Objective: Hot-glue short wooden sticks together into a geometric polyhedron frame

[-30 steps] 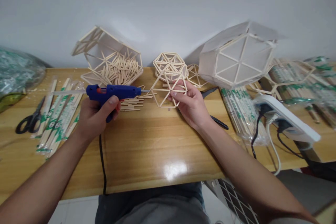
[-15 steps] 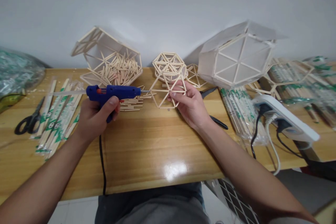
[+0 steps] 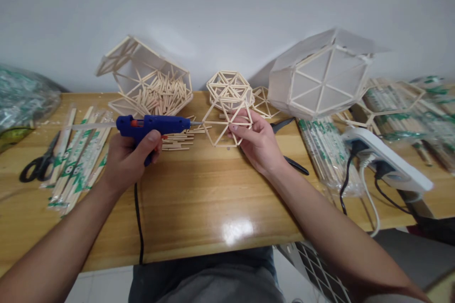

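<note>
My left hand [image 3: 130, 158] is closed round the handle of a blue hot glue gun [image 3: 156, 124], with a clear glue stick [image 3: 93, 126] jutting from its back end. The gun's nozzle points right and meets, or nearly meets, the left corner of a hexagonal stick frame [image 3: 216, 125]. My right hand [image 3: 259, 141] pinches that frame by its right side, near the hub where the spokes join. Cut sticks [image 3: 177, 142] lie on the table behind the gun. Beyond the frame stands a stack of similar hexagonal frames [image 3: 229, 86].
At the back left, a papered stick box [image 3: 142, 64] holds many short sticks. A closed papered form [image 3: 322, 75] stands back right. Scissors [image 3: 40, 163], wrapped chopsticks [image 3: 76, 165], pliers [image 3: 296, 165] and a power strip [image 3: 389, 158] lie around. The gun's black cord [image 3: 138, 222] drops over the front edge.
Almost nothing differs. Both hands, the glue gun and the hexagonal frame stay in place, apart from a very slight leftward shift.
</note>
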